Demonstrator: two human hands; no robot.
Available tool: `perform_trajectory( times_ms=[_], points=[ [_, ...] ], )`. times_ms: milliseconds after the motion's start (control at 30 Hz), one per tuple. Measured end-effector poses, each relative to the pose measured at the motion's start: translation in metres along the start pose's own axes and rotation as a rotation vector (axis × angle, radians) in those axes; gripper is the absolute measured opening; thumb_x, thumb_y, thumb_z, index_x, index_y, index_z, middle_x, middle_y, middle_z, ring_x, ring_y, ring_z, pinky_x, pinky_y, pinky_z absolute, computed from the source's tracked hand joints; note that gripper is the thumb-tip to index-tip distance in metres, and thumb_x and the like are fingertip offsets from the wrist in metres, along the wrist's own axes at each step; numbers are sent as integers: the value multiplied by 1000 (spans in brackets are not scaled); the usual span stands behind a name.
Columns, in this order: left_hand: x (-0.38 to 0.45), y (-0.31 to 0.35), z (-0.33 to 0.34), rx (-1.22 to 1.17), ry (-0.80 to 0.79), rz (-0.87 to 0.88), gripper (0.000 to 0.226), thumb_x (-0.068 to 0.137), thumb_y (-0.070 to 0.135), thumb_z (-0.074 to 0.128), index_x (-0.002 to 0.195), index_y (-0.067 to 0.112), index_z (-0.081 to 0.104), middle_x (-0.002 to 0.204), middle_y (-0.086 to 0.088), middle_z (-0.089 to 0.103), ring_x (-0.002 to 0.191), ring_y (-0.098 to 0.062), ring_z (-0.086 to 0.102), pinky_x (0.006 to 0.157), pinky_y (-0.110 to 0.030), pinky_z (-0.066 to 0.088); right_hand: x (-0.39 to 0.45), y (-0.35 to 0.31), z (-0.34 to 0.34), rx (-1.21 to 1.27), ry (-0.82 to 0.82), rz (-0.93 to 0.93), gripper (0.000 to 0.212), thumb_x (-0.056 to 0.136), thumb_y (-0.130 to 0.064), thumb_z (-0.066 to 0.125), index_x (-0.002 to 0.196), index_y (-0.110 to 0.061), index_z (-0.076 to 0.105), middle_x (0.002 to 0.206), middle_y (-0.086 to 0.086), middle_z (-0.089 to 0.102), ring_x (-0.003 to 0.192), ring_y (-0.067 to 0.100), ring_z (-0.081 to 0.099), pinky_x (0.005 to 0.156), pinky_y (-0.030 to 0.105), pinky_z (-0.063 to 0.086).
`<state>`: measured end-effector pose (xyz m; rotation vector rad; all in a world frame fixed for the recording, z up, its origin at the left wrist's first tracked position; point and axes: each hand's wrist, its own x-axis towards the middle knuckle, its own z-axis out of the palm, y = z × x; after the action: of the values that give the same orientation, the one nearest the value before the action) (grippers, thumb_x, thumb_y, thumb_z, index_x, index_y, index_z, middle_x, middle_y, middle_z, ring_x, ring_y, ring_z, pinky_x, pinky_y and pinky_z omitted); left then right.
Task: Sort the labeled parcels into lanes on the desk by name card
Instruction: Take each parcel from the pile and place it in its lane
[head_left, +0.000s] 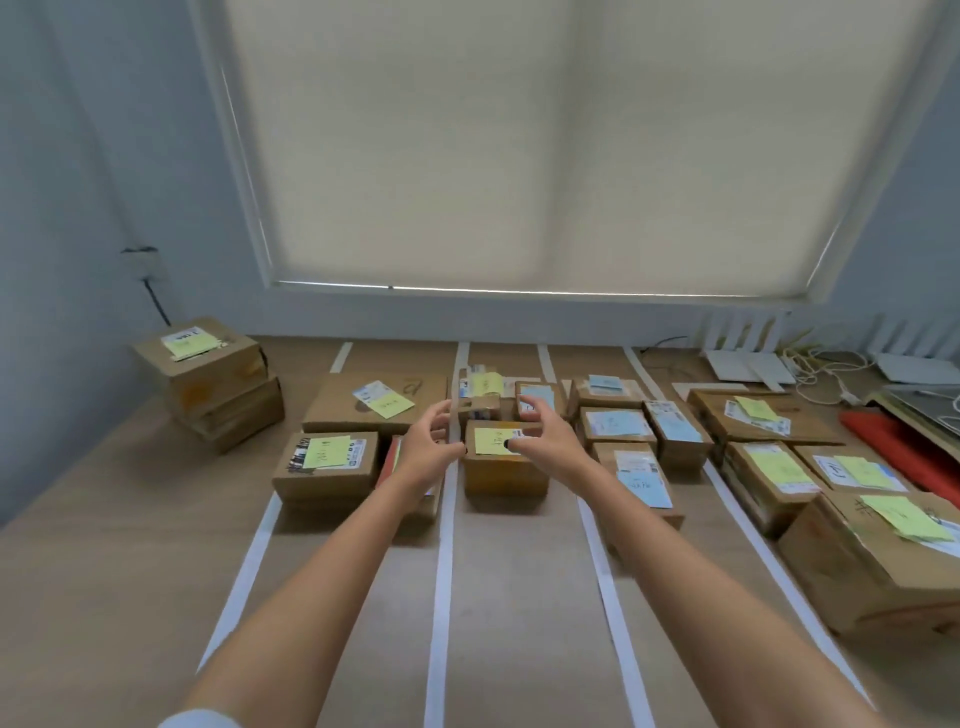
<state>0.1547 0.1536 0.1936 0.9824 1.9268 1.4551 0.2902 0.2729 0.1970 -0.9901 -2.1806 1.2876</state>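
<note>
Two stacked parcels (208, 384) wait unsorted at left of frame, while at centre the left hand (427, 451) and right hand (540, 441), fingers spread, flank a yellow-noted parcel (501, 460) between white tape strips (441, 561), apparently squaring it in its lane.

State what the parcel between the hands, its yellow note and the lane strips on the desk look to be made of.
Parcel: brown corrugated cardboard, matte, by its folded edges. Yellow note: thin paper, likely a sticky note. Lane strips: flat white tape or paper; unclear which.

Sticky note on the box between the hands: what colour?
Pale yellow-green sticky note, head view.
</note>
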Motion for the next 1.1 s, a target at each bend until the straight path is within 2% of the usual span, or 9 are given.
perform_trajectory(
  times_ms=[133,300,433,567,667,767,833,933,1100],
  points=[
    [15,-32,-64,9,0,-1,64,81,-1,63,139,19,41,139,-9,46,128,-26,43,94,-31,44,16,-22,70,-14,-7,-15,70,82,-14,67,142,-23,33,141,7,44,124,24,48,90,31,50],
    [42,-72,-162,11,-39,20,62,81,-2,63,137,17,43,138,-9,47,127,-29,45,102,-42,44,41,-64,173,95,22,27,70,82,-10,67,142,-19,32,139,10,45,115,18,50,68,13,50],
    [52,-99,-251,10,-80,-16,63,80,-3,62,135,21,44,135,-8,48,122,-23,47,89,-30,46,52,-108,256,138,27,76,70,82,-9,65,142,-19,32,139,10,45,116,21,50,91,32,51],
    [66,-119,-323,74,-73,-4,59,83,3,65,135,21,44,134,-6,50,118,-20,48,84,-25,43,55,-149,322,182,46,104,69,82,-10,64,142,-23,32,140,8,43,123,22,47,91,29,48],
    [68,-127,-355,87,-70,-3,59,83,4,66,135,21,44,134,-6,50,119,-23,49,89,-30,44,55,-171,352,165,40,87,70,82,-11,66,143,-21,31,141,7,42,121,22,48,74,15,46],
    [73,-131,-378,86,-84,12,60,82,1,66,135,18,43,134,-10,51,120,-26,49,91,-32,43,62,-187,369,181,34,85,68,83,-10,65,142,-19,32,137,8,46,106,12,54,70,13,47],
    [78,-132,-392,95,-78,24,61,82,0,65,136,17,42,136,-10,49,124,-28,48,90,-31,42,69,-197,379,184,39,75,67,83,-10,66,141,-18,33,134,8,47,103,10,53,75,17,51],
    [85,-133,-411,91,-53,18,61,83,0,64,137,17,42,136,-10,50,124,-28,48,95,-35,43,83,-208,391,154,47,75,69,81,-12,67,141,-18,34,136,8,47,120,22,49,97,35,49],
    [107,-140,-449,72,-9,-22,60,83,0,63,136,20,42,136,-9,49,125,-26,47,97,-38,45,116,-219,416,152,4,91,67,81,-13,67,140,-21,35,137,8,45,121,25,48,91,34,49]
  ],
)
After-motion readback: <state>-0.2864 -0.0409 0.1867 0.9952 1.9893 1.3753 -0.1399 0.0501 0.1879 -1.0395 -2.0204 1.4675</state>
